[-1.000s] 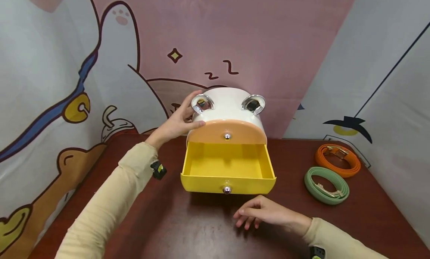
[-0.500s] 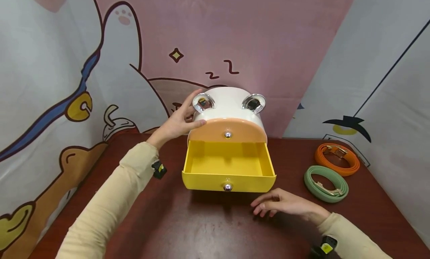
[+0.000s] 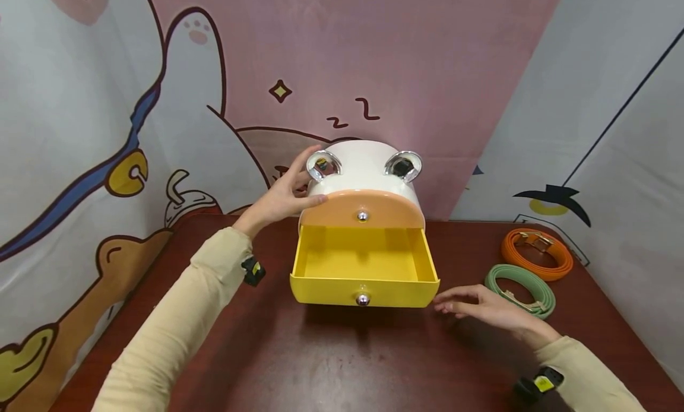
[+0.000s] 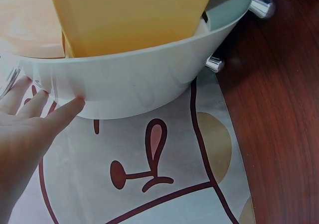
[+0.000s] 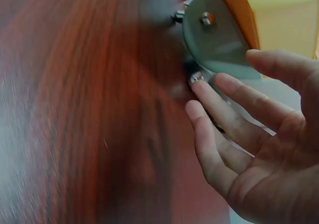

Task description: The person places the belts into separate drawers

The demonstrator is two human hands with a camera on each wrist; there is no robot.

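A white frog-like drawer box with two chrome-ringed eyes stands at the table's back. Its upper peach drawer is closed, while the lower yellow drawer is pulled out with nothing inside. My left hand steadies the box's left side, thumb at the front edge; in the left wrist view, straight fingers touch the white wall. My right hand holds nothing, just right of the drawer's front corner, fingers loosely bent. It partly covers the coiled green belt; whether they touch, I cannot tell.
Behind the green belt lies a coiled orange belt with a gold buckle. The dark red-brown table meets a cartoon-printed cloth at the back and sides. Short silver feet support the box.
My right hand has moved right, from below the drawer's front to beside its right corner, close to the green belt. The left hand, box and drawer have stayed put.
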